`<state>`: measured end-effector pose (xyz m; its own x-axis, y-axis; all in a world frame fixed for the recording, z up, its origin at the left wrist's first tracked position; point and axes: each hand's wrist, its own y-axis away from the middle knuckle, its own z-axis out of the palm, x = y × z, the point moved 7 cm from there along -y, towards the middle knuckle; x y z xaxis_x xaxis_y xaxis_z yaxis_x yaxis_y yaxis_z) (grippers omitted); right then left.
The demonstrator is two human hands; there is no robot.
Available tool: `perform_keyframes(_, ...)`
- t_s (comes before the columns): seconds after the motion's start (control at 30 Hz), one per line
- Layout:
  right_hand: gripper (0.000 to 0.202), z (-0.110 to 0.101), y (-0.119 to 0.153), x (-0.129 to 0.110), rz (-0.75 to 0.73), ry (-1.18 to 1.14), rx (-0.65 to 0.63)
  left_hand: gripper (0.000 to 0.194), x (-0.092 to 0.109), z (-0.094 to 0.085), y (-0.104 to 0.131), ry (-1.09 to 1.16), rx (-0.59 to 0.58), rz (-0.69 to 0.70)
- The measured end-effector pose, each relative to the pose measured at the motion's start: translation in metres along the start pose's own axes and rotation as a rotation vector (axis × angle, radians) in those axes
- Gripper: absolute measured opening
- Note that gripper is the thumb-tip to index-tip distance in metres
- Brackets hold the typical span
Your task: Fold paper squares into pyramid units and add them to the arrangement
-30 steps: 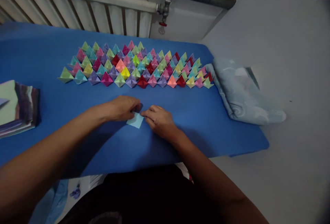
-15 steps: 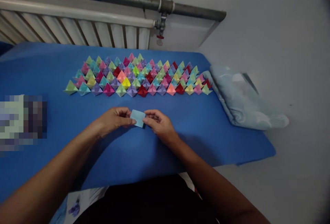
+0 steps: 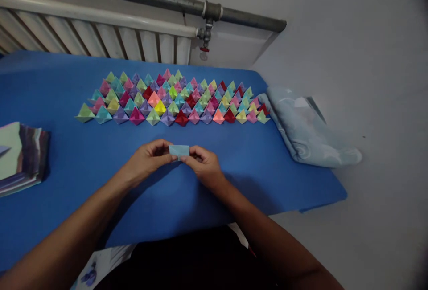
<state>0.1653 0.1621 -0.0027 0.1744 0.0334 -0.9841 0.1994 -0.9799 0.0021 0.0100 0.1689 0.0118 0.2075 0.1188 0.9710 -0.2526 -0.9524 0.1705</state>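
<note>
A small light-blue piece of folded paper (image 3: 179, 150) is held up just above the blue table (image 3: 133, 218). My left hand (image 3: 152, 156) pinches its left side between thumb and fingers. At its lower right edge, my right hand (image 3: 203, 161) grips it the same way, thumb in front. The two thumbs nearly meet along the bottom edge. Beyond my hands stand several rows of folded paper boats (image 3: 167, 117) in pink, green, purple, red, yellow and blue.
A stack of coloured paper (image 3: 26, 158) lies at the left. On the right, a folded grey-blue cloth (image 3: 301, 132) rests at the table's edge by the wall. Behind the table are a white radiator (image 3: 100, 36) and a metal pipe (image 3: 160, 2) with a red-handled valve (image 3: 204, 49).
The paper looked roughly square and tilted before; now it shows as a lower, wider rectangle. My right thumb has shifted left along its bottom edge. The whole view has moved slightly.
</note>
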Motion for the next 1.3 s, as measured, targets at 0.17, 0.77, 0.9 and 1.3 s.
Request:
perform_keyframes(0.17,0.014,0.001,0.007,-0.028,-0.412,0.534,-0.002,0.014,0.028,-0.002,0.003,-0.497,-0.065,0.350)
perform_keyframes(0.77,0.027,0.016,0.032,-0.014,-0.534,1.063,-0.278,0.023,0.009,0.021,0.047,-1.036,0.107,0.730)
perform_keyframes(0.9,0.022,0.013,0.031,-0.013,-0.521,1.023,-0.245,0.020,0.007,0.018,0.044,-0.983,0.093,0.714)
perform_keyframes(1.3,0.022,0.004,0.029,-0.013,-0.380,0.937,-0.141,0.024,0.003,0.007,0.032,-0.910,0.071,0.640)
